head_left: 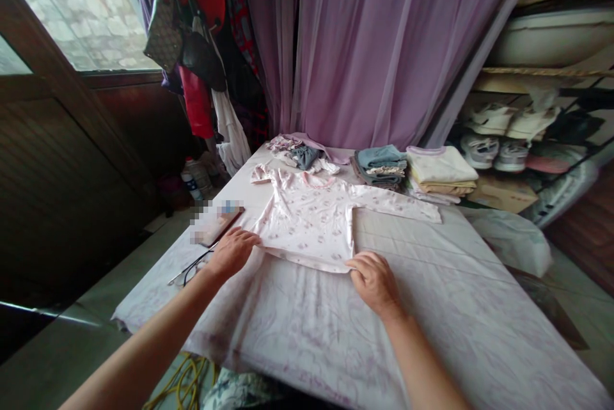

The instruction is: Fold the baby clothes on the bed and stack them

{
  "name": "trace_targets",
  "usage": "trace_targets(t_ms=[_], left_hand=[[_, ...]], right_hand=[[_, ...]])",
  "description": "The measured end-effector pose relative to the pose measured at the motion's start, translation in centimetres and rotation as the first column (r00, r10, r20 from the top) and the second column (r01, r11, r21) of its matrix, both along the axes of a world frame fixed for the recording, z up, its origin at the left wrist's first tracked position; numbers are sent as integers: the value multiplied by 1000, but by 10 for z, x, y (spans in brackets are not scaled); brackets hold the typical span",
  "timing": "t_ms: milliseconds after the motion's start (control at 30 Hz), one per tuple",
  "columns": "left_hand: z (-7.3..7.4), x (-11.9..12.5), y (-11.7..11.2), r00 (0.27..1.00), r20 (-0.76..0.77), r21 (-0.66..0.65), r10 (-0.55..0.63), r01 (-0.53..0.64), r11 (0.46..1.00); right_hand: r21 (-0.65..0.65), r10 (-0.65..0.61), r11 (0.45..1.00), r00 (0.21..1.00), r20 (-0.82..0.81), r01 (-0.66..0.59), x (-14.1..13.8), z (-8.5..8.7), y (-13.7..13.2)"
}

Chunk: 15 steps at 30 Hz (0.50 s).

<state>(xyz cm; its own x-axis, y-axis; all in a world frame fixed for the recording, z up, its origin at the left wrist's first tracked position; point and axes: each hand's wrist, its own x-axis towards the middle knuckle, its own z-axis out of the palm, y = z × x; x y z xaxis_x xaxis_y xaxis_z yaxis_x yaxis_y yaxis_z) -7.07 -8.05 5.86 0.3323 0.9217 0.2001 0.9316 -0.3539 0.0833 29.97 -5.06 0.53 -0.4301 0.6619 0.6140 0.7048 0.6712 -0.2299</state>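
Note:
A small pale pink long-sleeved shirt (311, 221) with a scattered print lies spread on the cloth-covered table (307, 327). Its pink neckline points away from me. The right-side sleeve stretches out flat, while the other looks short or folded near the shoulder. My left hand (235, 251) pinches the hem at its left corner. At the opposite corner, the fingers of my right hand (375, 279) are closed on the hem. Beside my left hand lie a phone (221, 224), partly blurred out, and dark-framed glasses (192, 268), partly behind my wrist.
Along the far edge sit a loose heap of clothes (304, 154), a folded grey-blue stack (381, 165) and a folded cream stack (440, 170). Behind hangs a purple curtain (364, 45). Shoes (499, 135) stand on a rack at right; bags (165, 32) hang at left.

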Motion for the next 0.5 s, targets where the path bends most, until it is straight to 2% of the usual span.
trace_targets(t_ms=[100,167,233,300,333,433,500], left_hand=[[-7,5,0,998,22,-62,59,-58,996],[-5,5,5,990,44,-133,136,-129,983],[0,0,16,970,75,-264,233,-206,942],[9,-7,32,943,99,-402,319,-255,880],[12,-11,41,928,108,-434,357,-279,857],[17,-17,72,886,134,-381,444,-367,848],[14,-18,95,859,147,-352,490,-417,838]], right_hand=[[-69,-33,997,997,67,38,1,-1,-1],[-125,-40,991,994,101,53,2,-1,-3],[-177,-36,983,992,117,57,2,1,-5],[-217,-31,975,992,118,56,3,4,-8],[-233,-24,971,993,115,51,3,6,-10],[-265,-14,963,995,100,40,4,7,-10],[-275,-71,957,993,95,95,7,7,-6]])
